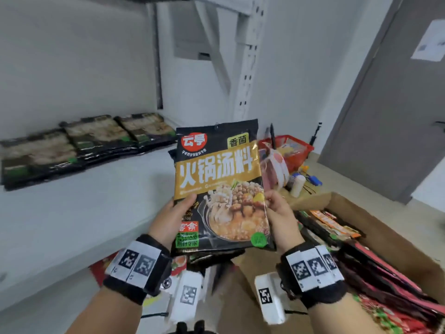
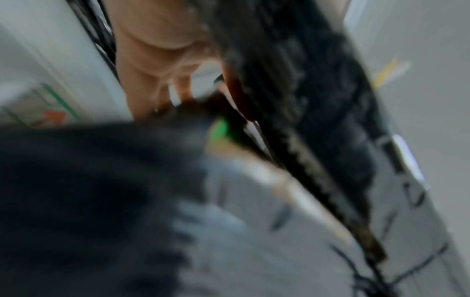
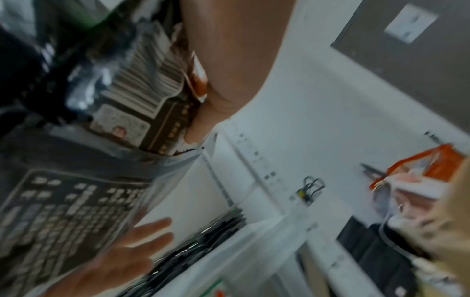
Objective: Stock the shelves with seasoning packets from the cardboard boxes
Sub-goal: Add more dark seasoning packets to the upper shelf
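1. Left hand (image 1: 172, 219): thumb lies over the front of the packets (image 1: 220, 186) at their lower left edge; the right-wrist view shows its fingers (image 3: 142, 237) spread flat behind the pack. It grips the bundle

2. Right hand (image 1: 280, 213): pinches the lower right edge, thumb in front. Both hands share the load

3. Packets: a small stack, black and gold, front one upright and facing the head camera; more edges show under it. Held in the air between the box (image 1: 375, 227) and the shelf (image 1: 79, 213), touching neither. Exact count cannot be told

4. Shelf: white board to the left. Three rows of like black packets (image 1: 91, 141) lie at its back against the wall. Front part in view carries nothing

5. Box: open cardboard at lower right, with red and dark packets lying in it. Red basket (image 1: 291, 150) of mixed goods stands beyond

6. Step in hand (judgement): carry the stack left and lay it on the shelf. To do it well: square the edges before setting down, keep both thumbs pressed so the glossy film does not slide, lower flat, and butt it against or in front of the existing rows, print facing the same way

7. Risk: slick packets may fan out if one hand lets go early
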